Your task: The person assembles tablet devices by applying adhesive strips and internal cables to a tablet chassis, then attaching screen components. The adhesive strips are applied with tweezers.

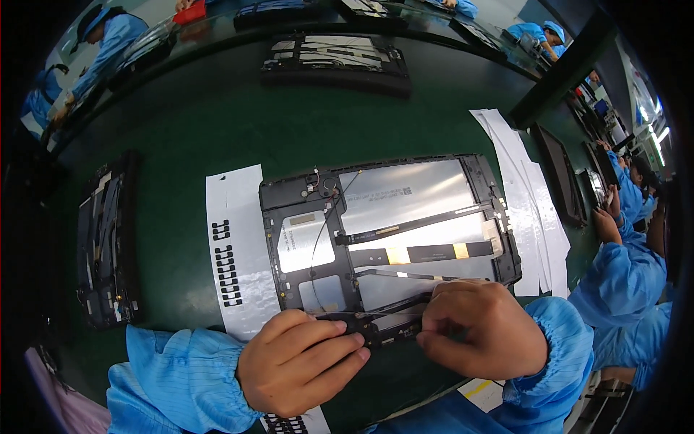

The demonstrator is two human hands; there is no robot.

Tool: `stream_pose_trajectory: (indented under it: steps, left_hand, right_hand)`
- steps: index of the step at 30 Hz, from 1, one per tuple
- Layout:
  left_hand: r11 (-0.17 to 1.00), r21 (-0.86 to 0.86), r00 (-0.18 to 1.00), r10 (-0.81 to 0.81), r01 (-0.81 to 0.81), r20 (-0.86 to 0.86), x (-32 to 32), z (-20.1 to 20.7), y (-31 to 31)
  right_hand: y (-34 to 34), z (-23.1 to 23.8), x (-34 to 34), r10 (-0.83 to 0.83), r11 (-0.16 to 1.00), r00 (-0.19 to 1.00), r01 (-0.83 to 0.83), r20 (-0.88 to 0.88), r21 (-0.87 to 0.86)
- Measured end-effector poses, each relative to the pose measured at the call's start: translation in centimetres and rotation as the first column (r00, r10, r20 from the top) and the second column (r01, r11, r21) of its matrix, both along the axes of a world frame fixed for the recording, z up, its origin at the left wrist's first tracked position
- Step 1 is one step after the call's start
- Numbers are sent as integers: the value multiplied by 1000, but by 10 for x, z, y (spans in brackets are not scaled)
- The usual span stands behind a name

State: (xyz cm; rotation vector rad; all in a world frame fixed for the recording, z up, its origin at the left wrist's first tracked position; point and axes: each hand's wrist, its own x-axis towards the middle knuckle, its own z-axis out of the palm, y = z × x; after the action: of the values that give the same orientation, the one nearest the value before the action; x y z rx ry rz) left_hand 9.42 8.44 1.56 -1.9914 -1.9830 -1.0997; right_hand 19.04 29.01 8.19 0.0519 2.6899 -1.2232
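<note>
One opened tablet chassis (394, 242) lies on the green worktable (188, 130) between white paper sheets (531, 217), its black frame (296, 197) holding silver panels (412, 202) crossed by dark flex cables (416, 226), gold patches (398, 255) and a thin black wire (328, 217). Small print and a square code (407, 191) mark the upper panel, too fine for me to read. The left hand (307, 362) rests with its fingers extended on the near edge; the right hand (481, 329) curls beside it, and whether it grips anything I cannot tell
</note>
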Motion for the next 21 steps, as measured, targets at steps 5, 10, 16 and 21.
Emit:
stream_pose_trajectory:
  steps: [5, 10, 16, 21]
  left_hand:
    - [1000, 3, 1000, 8, -8, 1, 0, -3, -3]
    - [1000, -7, 1000, 16, -17, -19, 2, -1, -2]
    - [998, -35, 973, -59, 52, -223, 2, 10, 6]
    - [988, -100, 900, -145, 114, -410, 2, 0, 14]
  right_hand:
    - [-4, -3, -1, -16, 1000, 1000, 16, -15, 10]
    - [-5, -2, -1, -8, 999, 1000, 8, -1, 54]
    - [-5, -3, -1, 4, 996, 999, 0, -37, 88]
    - [-3, -1, 2, -3, 998, 1000, 3, -12, 66]
